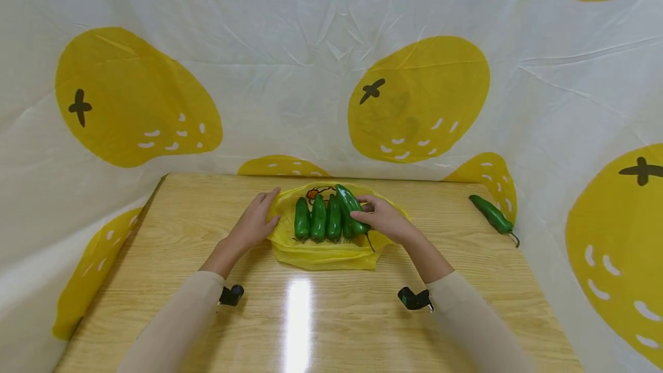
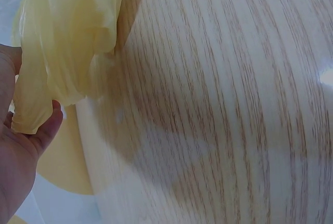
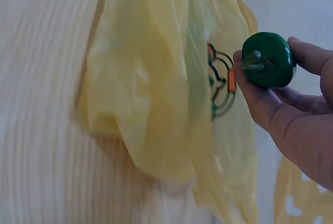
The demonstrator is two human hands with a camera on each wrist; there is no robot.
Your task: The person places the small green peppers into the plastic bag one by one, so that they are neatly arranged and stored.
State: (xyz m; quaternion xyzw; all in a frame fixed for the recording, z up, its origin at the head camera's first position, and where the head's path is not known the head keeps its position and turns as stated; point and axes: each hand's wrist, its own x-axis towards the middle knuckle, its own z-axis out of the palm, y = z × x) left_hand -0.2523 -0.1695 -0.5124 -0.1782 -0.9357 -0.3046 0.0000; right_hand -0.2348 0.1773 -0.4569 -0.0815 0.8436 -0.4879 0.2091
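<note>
A yellow plastic bag (image 1: 323,257) lies spread on the table with its mouth open. Inside it several green chili peppers (image 1: 318,220) sit side by side in a row. My left hand (image 1: 254,226) grips the bag's left edge; the left wrist view has the thin plastic (image 2: 67,37) between thumb and fingers. With my right hand (image 1: 387,221) I pinch another green chili pepper (image 1: 350,206) at the right end of the row, tilted, its stem pointing down toward me. The right wrist view shows this pepper's stem end (image 3: 270,60) between thumb and fingers, beside the bag.
One more green chili pepper (image 1: 489,213) lies alone near the right edge of the wooden table (image 1: 352,327). A white cloth with yellow fruit prints (image 1: 419,99) hangs behind and at both sides. Each wrist carries a small black camera (image 1: 414,298).
</note>
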